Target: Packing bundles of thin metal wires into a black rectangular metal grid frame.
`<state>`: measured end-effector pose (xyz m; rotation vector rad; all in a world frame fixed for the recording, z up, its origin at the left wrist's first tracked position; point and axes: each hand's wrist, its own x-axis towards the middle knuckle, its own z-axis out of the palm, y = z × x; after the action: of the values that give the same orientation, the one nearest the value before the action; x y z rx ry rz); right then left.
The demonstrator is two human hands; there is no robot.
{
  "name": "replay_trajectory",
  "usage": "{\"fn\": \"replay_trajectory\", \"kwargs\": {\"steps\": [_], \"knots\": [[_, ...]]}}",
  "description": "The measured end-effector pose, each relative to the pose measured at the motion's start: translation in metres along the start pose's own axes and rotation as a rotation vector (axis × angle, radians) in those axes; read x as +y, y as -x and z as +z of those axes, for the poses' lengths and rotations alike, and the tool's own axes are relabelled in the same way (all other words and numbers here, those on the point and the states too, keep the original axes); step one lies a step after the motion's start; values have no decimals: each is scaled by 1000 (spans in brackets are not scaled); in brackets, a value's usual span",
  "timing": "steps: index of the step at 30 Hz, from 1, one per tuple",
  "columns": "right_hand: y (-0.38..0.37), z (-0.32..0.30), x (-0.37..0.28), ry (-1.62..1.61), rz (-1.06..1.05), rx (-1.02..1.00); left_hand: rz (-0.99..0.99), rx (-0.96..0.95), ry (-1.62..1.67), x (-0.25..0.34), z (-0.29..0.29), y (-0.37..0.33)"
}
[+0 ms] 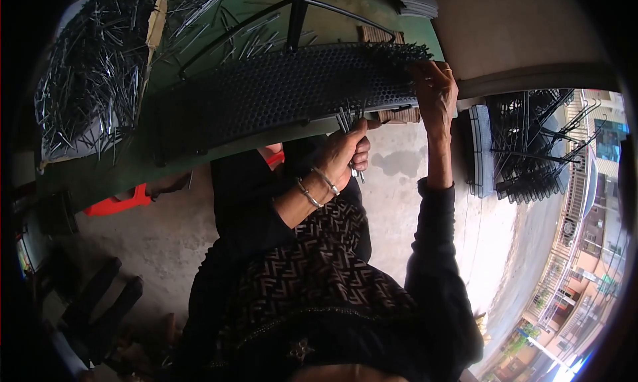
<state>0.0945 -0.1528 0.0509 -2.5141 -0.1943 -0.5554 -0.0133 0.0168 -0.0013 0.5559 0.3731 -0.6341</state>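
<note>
A long black panel (266, 93) pierced with rows of small holes lies across the front of the green table (113, 169). My left hand (345, 153) is closed round a bunch of thin dark rods (344, 118), which stick out above and below the fist, close to the panel's near edge. At the panel's right end, my right hand (435, 93) has its fingers pinched together, and what they hold is hidden. Beside those fingertips, many short dark pieces (402, 51) stand up in a dense cluster along the far right corner of the panel.
A carton (157, 20) heaped with dark rods (96, 63) stands at the left, with more rods (256, 40) strewn behind the panel. Black metal struts (297, 20) rise at the panel's far side. A red stool (123, 201) sits below; black racks (531, 149) are stacked at right.
</note>
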Motion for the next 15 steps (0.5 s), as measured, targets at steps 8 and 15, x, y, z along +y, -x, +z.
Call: {"fn": "replay_trajectory", "kwargs": {"steps": [8,15], "knots": [[21,7,2,-98,-23,86,-12,10,-27,1,-3,5],[22,11,-3,-35,-58,211,-16,-24,-31,-4,-4,2]]}}
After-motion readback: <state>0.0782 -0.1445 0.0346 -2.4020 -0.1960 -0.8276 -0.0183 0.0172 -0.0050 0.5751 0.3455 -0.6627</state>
